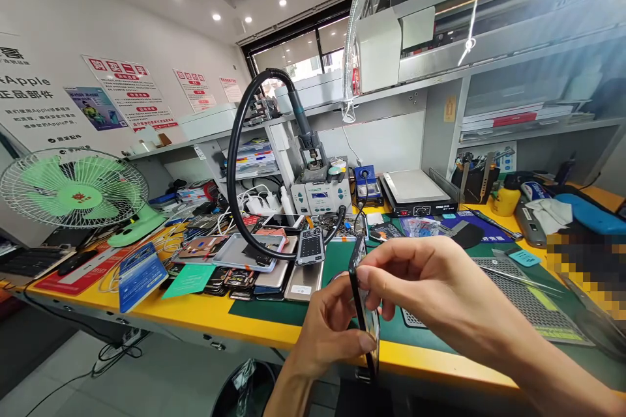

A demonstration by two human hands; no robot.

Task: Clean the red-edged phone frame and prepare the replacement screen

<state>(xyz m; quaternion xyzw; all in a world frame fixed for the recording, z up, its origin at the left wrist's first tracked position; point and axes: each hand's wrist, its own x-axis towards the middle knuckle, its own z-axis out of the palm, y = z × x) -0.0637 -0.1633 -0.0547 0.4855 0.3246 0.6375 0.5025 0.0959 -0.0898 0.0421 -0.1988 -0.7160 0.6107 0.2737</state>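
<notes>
Lower center of frame — left hand (327, 329) closed around a slim black device (359, 300), held edge-on, right hand (425, 283) bunched narrowly against its upper part — whether pinching it, cannot tell

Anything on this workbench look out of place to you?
Mildly: the blue rectangular card sits askew, its lower corner seeming to jut past the yellow tabletop's front edge. Below it, thin black cables lie in a messy tangle. I see no spill.

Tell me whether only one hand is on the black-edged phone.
No: the left hand holds the black-edged phone while the right hand touches its upper part.
</notes>
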